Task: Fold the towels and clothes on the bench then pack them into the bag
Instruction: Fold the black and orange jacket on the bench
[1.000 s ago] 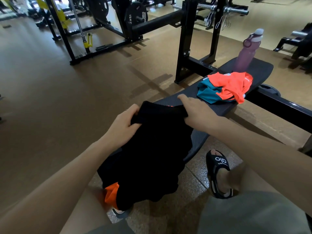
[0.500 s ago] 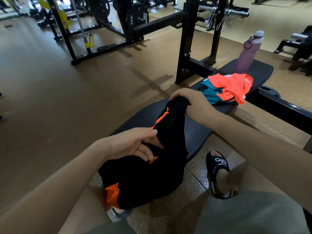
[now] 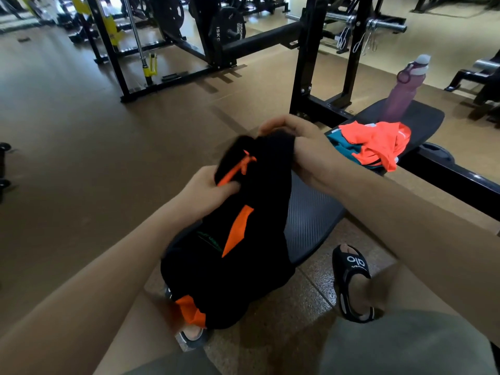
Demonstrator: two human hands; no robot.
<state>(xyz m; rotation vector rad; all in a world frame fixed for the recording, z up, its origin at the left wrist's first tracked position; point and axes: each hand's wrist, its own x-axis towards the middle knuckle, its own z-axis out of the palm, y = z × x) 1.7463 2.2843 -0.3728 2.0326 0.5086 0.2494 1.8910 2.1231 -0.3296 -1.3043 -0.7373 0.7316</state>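
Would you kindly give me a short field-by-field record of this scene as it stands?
held item: black garment with orange trim, bunched
left hand: grips garment's side
right hand: grips garment's top
bench: dark padded bench
on bench: orange and teal clothes pile; purple water bottle, upright
bag: not visible

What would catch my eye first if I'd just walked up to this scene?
Probably the black garment with orange trim, bunched in the middle and gripped by both the left hand and the right hand over the near end of the bench. Farther along lie bright orange and teal clothes, with a purple bottle behind.
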